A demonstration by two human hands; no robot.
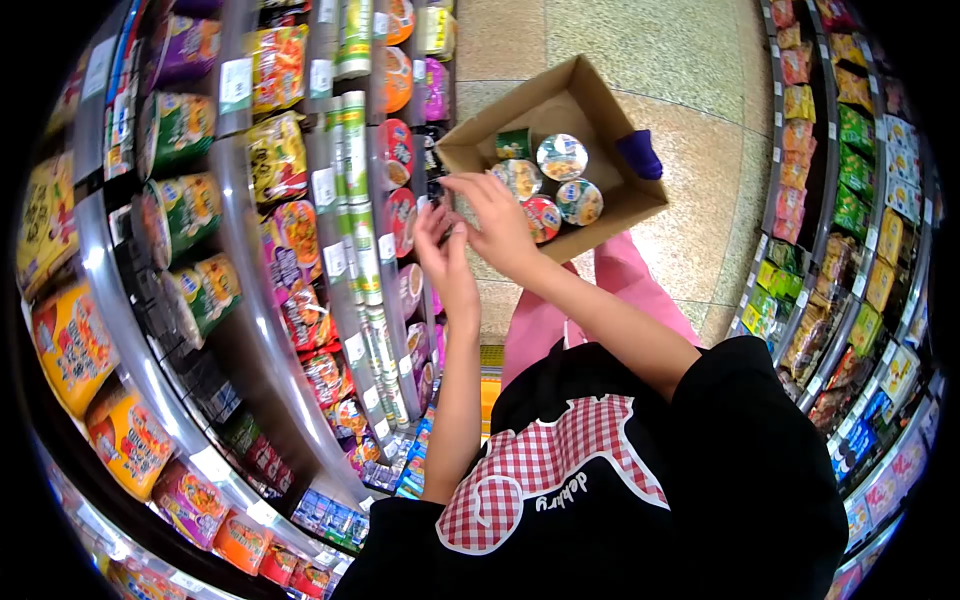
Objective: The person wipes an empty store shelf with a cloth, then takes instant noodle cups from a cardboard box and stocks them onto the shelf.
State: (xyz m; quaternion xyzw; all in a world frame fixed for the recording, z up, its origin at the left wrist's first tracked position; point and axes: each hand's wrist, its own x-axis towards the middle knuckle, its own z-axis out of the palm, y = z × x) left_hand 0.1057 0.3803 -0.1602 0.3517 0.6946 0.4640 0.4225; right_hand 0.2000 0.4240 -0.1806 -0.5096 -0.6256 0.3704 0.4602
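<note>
Lidded cups (562, 157) inside a cardboard box (590, 105) at upper centre, just right of two hands close together, left hand (447, 258) loosely bent, right hand (497, 225) half-spread, cannot tell whether either grips anything.

Round-lidded cups (578, 201), one red-topped, sit clustered inside an open brown cardboard box (540, 100)

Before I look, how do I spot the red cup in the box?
Find the open cardboard box in front of the pink trousers. Inside, the red cup sits on the side nearest those trousers. It's the only mainly red one in there.
</note>
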